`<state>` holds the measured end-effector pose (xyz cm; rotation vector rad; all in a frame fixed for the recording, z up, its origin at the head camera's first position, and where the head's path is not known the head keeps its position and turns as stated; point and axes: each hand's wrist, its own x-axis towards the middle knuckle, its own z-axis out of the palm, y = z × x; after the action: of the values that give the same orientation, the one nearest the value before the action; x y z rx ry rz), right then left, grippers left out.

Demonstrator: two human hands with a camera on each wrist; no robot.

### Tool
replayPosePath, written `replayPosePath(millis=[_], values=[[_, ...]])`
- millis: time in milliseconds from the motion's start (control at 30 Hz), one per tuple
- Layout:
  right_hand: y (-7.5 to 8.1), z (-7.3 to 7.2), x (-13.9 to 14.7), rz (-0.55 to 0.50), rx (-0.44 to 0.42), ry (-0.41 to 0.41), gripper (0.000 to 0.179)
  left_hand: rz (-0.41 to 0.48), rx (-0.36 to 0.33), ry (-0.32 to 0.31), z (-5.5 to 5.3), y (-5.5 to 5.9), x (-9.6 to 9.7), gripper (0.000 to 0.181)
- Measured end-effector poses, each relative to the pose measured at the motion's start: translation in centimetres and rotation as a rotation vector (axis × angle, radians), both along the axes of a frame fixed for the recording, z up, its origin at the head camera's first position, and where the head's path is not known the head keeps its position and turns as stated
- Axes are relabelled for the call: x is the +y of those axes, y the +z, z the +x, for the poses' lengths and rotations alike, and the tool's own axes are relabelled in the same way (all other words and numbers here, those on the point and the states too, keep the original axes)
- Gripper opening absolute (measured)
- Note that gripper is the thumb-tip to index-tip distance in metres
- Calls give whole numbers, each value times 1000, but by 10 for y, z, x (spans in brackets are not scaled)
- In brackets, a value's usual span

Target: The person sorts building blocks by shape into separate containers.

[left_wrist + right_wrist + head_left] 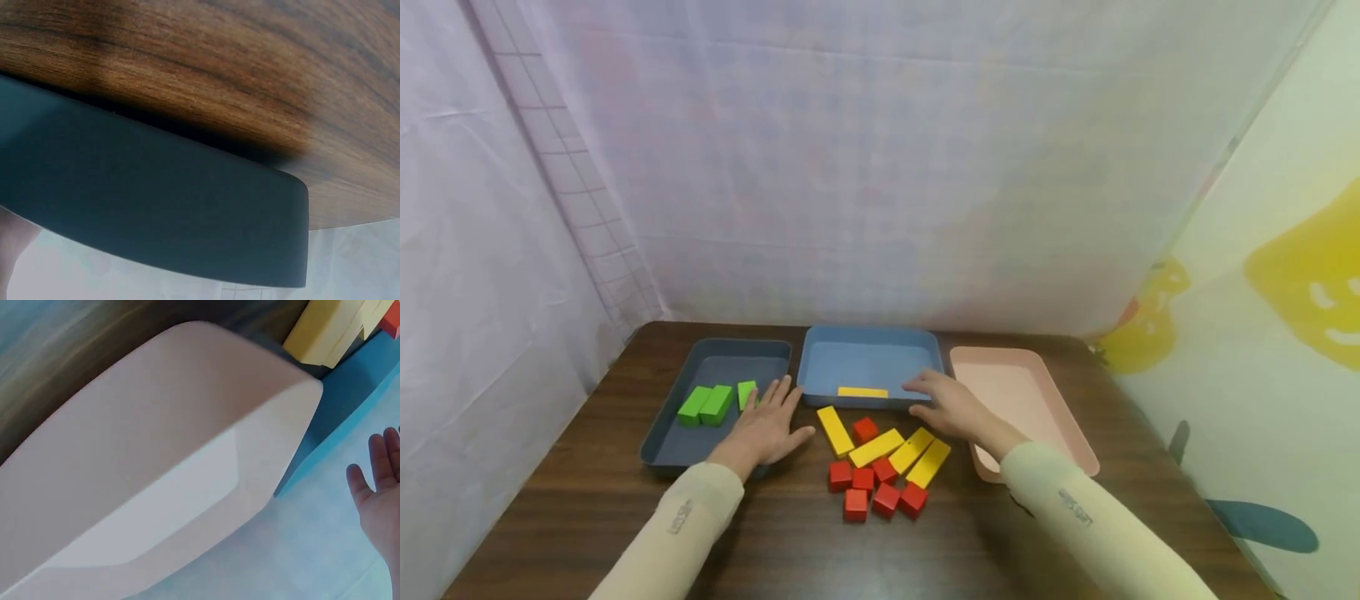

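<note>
In the head view my left hand [763, 429] is spread flat, fingers straight, over the right side of the dark blue tray [658, 437]. Its fingertips overlap one green block [746, 393]; two more green blocks [717, 405] lie farther left in that tray. My right hand [951, 406], fingers loosely bent and holding nothing, hovers by the front right corner of the blue tray [868, 337]. Inside that tray a yellow block [862, 392] lies along the front wall. The right wrist view shows the same palm [381, 515] with fingers extended.
Several yellow blocks [877, 448] and several red cubes [886, 500] are scattered on the brown wooden table [797, 550] between my arms. At the right stands a pink tray [1060, 421], partly behind my right forearm. Cloth hangs behind the table's far edge.
</note>
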<state>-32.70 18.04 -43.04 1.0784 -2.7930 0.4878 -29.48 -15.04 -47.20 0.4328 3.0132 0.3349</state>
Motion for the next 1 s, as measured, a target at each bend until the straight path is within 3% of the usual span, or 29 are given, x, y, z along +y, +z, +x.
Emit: replayPosePath(millis=[167,333,467,633,1000], values=[[2,19,17,56,-67,55,40,-7,1,-3,0,0,1,79],[-7,37,31,117,-150,82,38,-4,4,-4,0,-1,3,78],[-16,44,38,202,-126,136,35,3,3,-9,1,-2,3,78],[-17,48,38,300,-96,175,34,18,4,-8,1,-2,3,77],[-16,46,42,355,-26,197,36,15,15,-10,2,-4,4,77]])
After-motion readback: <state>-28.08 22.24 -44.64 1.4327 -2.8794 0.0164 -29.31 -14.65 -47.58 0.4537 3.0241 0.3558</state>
